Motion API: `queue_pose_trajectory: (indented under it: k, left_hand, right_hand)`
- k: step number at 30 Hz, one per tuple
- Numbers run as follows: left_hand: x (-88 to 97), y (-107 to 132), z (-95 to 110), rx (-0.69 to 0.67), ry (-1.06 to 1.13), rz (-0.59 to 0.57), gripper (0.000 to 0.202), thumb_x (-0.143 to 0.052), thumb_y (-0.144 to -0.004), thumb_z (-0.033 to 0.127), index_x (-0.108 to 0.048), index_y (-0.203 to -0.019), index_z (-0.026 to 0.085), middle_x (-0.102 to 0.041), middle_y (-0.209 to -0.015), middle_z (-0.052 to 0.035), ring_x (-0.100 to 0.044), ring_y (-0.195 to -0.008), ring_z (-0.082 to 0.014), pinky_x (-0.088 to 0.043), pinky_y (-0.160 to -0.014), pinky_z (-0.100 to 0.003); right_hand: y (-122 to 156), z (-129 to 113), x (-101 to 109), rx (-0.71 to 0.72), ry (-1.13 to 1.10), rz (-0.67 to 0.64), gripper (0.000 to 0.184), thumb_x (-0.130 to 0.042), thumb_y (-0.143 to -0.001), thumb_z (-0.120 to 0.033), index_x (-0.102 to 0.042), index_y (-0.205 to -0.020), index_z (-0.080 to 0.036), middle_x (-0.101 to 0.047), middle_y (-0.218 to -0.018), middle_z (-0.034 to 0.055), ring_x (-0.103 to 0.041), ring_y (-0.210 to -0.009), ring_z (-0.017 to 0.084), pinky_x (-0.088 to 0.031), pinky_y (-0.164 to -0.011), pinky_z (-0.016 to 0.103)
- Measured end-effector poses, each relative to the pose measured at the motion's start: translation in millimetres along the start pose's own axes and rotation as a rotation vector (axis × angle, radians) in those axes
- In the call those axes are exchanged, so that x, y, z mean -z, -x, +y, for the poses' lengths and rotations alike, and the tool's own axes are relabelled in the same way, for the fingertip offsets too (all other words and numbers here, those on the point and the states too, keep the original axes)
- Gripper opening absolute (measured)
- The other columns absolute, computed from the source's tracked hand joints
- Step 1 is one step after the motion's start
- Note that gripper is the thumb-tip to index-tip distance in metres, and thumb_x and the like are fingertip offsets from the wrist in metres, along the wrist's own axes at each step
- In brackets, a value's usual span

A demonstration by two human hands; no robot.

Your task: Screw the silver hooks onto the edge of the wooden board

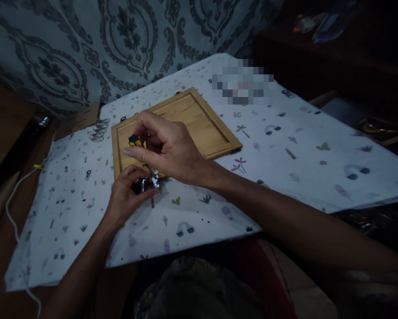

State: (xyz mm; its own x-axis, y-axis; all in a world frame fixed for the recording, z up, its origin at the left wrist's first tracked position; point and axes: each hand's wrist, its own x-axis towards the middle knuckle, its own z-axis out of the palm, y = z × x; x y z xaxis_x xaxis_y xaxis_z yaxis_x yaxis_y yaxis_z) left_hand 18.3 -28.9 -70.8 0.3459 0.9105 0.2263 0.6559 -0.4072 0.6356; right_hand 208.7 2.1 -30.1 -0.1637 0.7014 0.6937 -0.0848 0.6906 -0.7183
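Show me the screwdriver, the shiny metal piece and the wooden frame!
screwdriver [134,141]: head view, on its yellow and dark handle, in the right hand.
metal piece [152,180]: head view, on the shiny part showing past the left hand's fingers.
wooden frame [199,119]: head view, on its flat middle panel.

One left hand [127,197], one right hand [168,153], one screwdriver [134,141], one bracket [153,180], one wooden panel [199,122].

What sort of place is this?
Likely a room at home, used as a workbench: a damask-patterned wall covering, a printed sheet spread flat, and a wooden panel where the right hand holds a screwdriver and the left hand a metal fitting.
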Motion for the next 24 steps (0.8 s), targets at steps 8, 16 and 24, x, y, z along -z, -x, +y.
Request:
queue_pose_trajectory:
  k: [8, 16, 24]
  left_hand:
    - [-0.9, -0.1, -1.3, -0.009, 0.017, 0.016, 0.023, -0.083, -0.076, 0.040, -0.075, -0.092, 0.025, -0.068, -0.097, -0.0042, -0.065, -0.095, -0.0245, -0.051, -0.085, -0.040]
    - [0.1, -0.3, 0.4, -0.009, 0.007, 0.007, 0.020, -0.084, -0.076, 0.037, -0.075, -0.091, 0.026, -0.067, -0.096, -0.0038, -0.064, -0.096, -0.0250, -0.051, -0.085, -0.040]
    - [0.9, -0.6, 0.3, -0.006, 0.000, 0.005, 0.021, -0.084, -0.076, 0.037, -0.075, -0.092, 0.026, -0.068, -0.097, -0.0040, -0.065, -0.097, -0.0260, -0.052, -0.084, -0.041]
  right_hand:
    - [0.0, 1.1, 0.7, -0.006, 0.010, 0.027, 0.021, -0.067, -0.090, -0.028, -0.049, -0.083, -0.021, -0.049, -0.075, -0.0055, -0.048, -0.068, 0.008, -0.041, -0.059, 0.020]
    - [-1.9, 0.5, 4.0, 0.024, -0.065, -0.055, 0.009, -0.065, -0.092, -0.028, -0.065, -0.096, -0.020, -0.069, -0.092, -0.0004, -0.059, -0.075, 0.010, -0.047, -0.063, 0.022]
    - [-3.7, -2.2, 7.2, -0.009, -0.058, -0.065, 0.017, -0.067, -0.090, -0.033, -0.058, -0.085, -0.020, -0.064, -0.090, 0.0000, -0.054, -0.071, 0.009, -0.040, -0.055, 0.021]
